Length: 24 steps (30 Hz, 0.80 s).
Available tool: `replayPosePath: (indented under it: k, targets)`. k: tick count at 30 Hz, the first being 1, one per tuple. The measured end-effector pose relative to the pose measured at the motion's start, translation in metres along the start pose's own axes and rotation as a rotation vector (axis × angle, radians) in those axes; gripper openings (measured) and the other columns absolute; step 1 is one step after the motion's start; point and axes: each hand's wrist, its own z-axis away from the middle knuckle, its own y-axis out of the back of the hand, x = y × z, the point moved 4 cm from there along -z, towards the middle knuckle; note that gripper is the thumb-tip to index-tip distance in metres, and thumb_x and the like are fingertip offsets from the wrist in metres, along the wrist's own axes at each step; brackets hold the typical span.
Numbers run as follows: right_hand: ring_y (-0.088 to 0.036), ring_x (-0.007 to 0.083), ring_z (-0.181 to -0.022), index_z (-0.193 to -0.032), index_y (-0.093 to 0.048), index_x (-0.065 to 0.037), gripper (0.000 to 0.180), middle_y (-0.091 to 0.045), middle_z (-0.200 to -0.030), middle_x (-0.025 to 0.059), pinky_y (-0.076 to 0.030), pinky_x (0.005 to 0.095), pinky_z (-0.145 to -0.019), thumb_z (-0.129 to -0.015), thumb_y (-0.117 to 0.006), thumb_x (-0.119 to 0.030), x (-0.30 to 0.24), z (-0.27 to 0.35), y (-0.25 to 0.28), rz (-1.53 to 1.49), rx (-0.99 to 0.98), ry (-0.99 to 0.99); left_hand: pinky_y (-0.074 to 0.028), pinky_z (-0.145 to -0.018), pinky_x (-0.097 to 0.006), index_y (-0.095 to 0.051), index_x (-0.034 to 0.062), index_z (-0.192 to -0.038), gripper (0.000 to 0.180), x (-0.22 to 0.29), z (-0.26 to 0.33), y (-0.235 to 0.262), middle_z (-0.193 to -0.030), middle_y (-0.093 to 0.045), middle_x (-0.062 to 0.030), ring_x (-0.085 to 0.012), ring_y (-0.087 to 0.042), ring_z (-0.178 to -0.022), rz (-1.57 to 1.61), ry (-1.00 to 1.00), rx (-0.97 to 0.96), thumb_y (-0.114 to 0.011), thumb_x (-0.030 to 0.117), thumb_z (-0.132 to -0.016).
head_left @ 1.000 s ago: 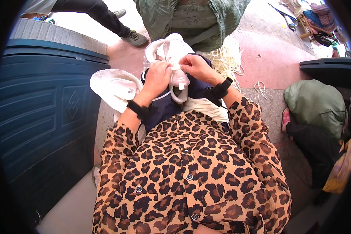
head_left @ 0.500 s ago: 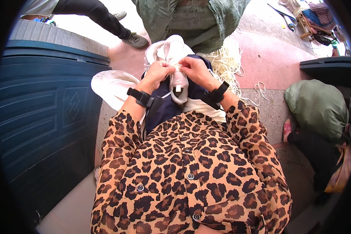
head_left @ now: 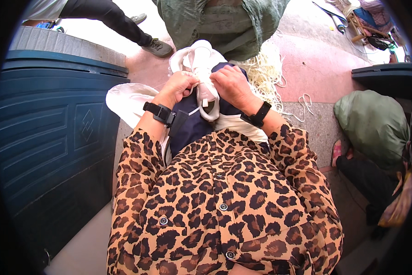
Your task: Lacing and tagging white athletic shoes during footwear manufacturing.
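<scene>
A pale sneaker (head_left: pixel 209 110) rests on my lap, its heel end toward me and its opening facing up. My left hand (head_left: pixel 178 86) is at the shoe's left side, thumb and fingers pinched on a white shoelace (head_left: pixel 193 87). At the right side of the lacing my right hand (head_left: pixel 233 86) is closed, with thumb and forefinger together at the lace; the exact grip is partly hidden. Both wrists carry black straps. More white shoe pieces (head_left: pixel 181 59) lie just beyond the sneaker, and another white shoe (head_left: pixel 130 97) sits left of my knees.
Loose cream laces (head_left: pixel 266 68) lie heaped beyond my right knee. A large green sack (head_left: pixel 219 27) stands ahead, a stuffed green bag (head_left: pixel 373 128) at right near another person's foot. A blue panelled door (head_left: pixel 59 123) is at left. Another person's leg (head_left: pixel 123 20) is at far left.
My hands have moved apart from the middle of the lacing, the left slightly left and the right slightly right. The sneaker has shifted a little to the left.
</scene>
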Motion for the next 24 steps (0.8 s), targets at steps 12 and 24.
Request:
replayPosePath:
  k: [12,24]
  targets:
    - [-0.049,0.0247,-0.076,-0.091,-0.056,-0.006,0.022,-0.053,-0.074,0.0077,-0.036,0.0346,-0.067,-0.069,-0.052,-0.003,0.014,0.021,-0.004,-0.020,-0.145,-0.075,-0.029,-0.040,-0.021,-0.054,0.0017,-0.079,0.006,-0.012,0.004,0.048,-0.065,-0.047,-0.0016,-0.0100,-0.041,-0.051,0.148,-0.144,0.221,-0.054,0.007,-0.080]
    - [-0.053,0.0345,-0.089,-0.098,-0.056,-0.004,0.027,-0.058,-0.091,0.0166,-0.042,0.0427,-0.075,-0.074,-0.046,0.000,0.114,0.191,0.124,0.465,-0.535,-0.783,-0.030,-0.051,-0.024,-0.037,0.0069,-0.069,0.024,0.043,0.208,0.268,-0.061,-0.029,0.0008,-0.0101,-0.028,-0.052,0.528,-0.736,0.365,-0.042,0.014,-0.092]
